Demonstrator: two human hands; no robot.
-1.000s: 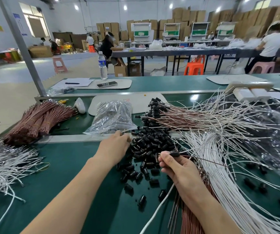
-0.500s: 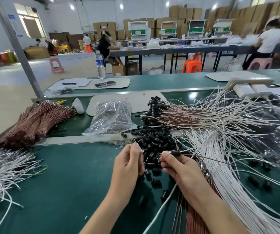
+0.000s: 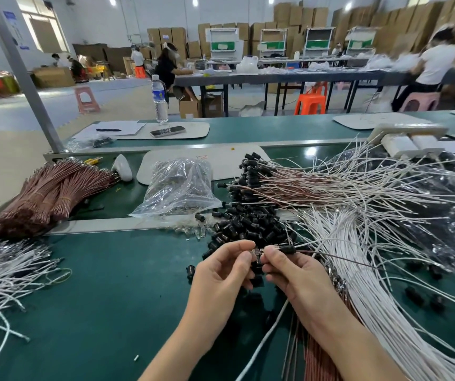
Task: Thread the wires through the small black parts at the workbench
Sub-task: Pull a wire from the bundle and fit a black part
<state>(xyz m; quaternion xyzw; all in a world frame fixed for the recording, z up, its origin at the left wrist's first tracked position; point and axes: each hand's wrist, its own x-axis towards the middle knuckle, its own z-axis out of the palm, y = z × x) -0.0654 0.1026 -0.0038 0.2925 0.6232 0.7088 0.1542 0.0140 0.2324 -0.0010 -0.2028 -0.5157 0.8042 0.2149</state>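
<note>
Both hands meet over the green bench, just near the pile of black parts. The left hand curls its fingers and pinches a small shiny tip. The right hand pinches the thin brown wire. One black part sits on the wire, right beside the thumb.

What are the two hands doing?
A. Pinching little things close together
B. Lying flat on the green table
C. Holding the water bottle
A: the left hand pinches a small piece and the right hand pinches a wire. Their fingertips nearly meet in front of the black pile. The bottle stands far back, untouched.
</note>
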